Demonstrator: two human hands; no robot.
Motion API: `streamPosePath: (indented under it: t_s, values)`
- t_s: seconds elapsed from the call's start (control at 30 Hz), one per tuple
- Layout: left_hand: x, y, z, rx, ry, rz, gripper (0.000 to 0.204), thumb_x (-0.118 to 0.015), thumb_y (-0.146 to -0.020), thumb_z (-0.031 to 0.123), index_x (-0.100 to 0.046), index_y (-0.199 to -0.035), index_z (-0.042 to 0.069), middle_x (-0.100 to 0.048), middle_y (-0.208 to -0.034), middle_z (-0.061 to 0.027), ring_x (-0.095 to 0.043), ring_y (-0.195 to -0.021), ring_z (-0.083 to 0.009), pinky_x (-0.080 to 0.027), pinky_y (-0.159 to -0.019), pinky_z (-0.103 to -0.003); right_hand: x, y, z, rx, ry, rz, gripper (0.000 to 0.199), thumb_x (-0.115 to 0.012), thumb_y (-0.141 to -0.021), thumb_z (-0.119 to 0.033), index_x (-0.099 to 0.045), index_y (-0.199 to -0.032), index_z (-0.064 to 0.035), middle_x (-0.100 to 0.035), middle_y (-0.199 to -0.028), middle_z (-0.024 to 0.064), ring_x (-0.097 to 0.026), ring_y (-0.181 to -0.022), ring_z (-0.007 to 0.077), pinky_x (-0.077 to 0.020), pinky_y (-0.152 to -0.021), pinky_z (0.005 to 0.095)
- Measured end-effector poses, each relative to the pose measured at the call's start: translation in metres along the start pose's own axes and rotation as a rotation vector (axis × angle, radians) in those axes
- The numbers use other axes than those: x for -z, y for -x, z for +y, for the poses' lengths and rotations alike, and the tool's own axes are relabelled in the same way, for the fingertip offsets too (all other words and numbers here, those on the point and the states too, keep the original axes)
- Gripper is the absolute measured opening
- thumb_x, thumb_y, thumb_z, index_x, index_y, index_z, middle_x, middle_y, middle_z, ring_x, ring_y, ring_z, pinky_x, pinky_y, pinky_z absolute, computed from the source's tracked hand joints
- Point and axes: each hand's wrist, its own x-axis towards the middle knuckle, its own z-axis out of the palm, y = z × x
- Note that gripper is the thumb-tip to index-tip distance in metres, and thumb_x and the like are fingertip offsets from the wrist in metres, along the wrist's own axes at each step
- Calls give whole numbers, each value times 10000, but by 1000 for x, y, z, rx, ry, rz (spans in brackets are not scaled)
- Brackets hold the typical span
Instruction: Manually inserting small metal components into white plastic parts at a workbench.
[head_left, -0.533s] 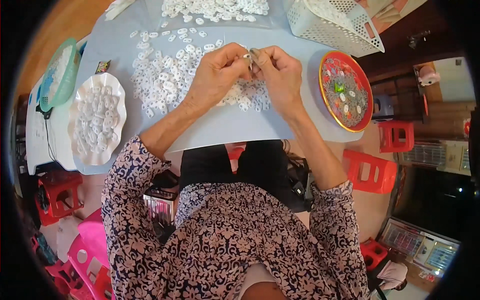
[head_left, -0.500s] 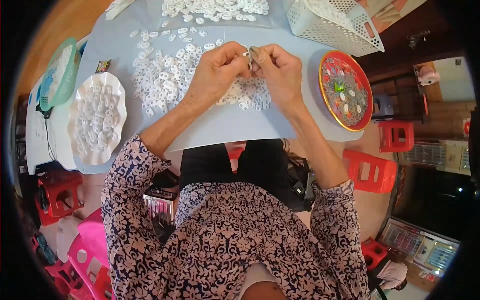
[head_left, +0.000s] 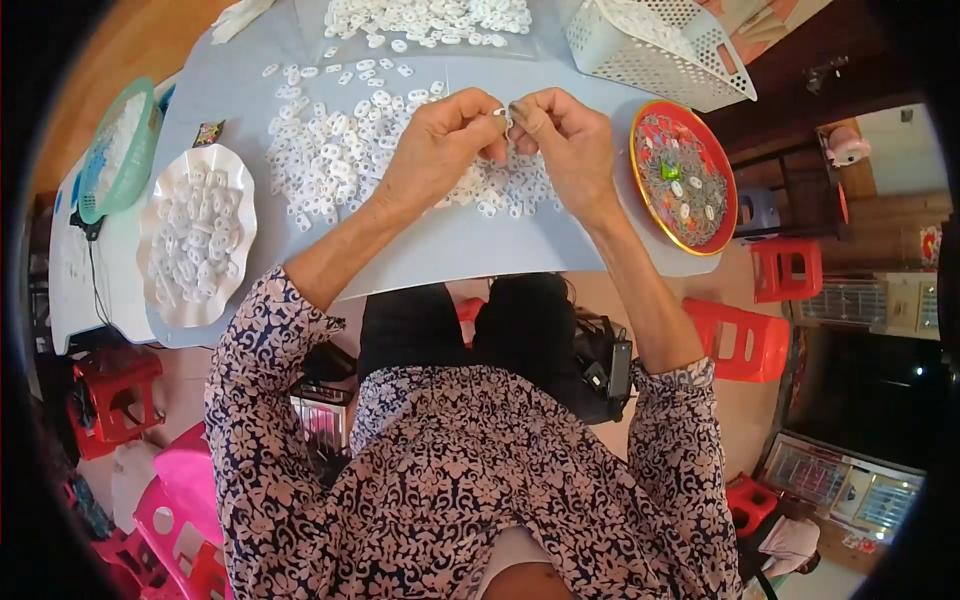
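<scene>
- The left hand [head_left: 435, 150] and the right hand [head_left: 570, 145] are meeting in the upper middle of the frame, fingertips pressed together on one small white piece [head_left: 503, 113].
- The piece is sitting exactly between the two hands — neither hand is nearer; it is too small to tell its long axis.
- Both hands are hovering just above the loose pile [head_left: 350, 150] of white pieces on the grey table [head_left: 440, 250]; the pile is spreading mostly toward the upper left, on the left hand's side.
- The red plate [head_left: 685, 175] is lying just right of the right hand — the white dish [head_left: 195, 235] is lying well apart, at the left.
- A white basket [head_left: 660, 45] is standing at the upper right.
</scene>
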Motion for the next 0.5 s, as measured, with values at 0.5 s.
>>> streamPosePath:
  t_s: [0.5]
  values:
    - [5,-4,3,1,-63,6,167,-519,-918,124,-623,-906,-5,-617,-712,-30,-557,-691,-76,-440,-633,-216,-12,-2,19,-32,-232,70,145,-640,-891,-130,-627,-855,9,-606,-718,-1,-512,-632,45,-430,-568,187]
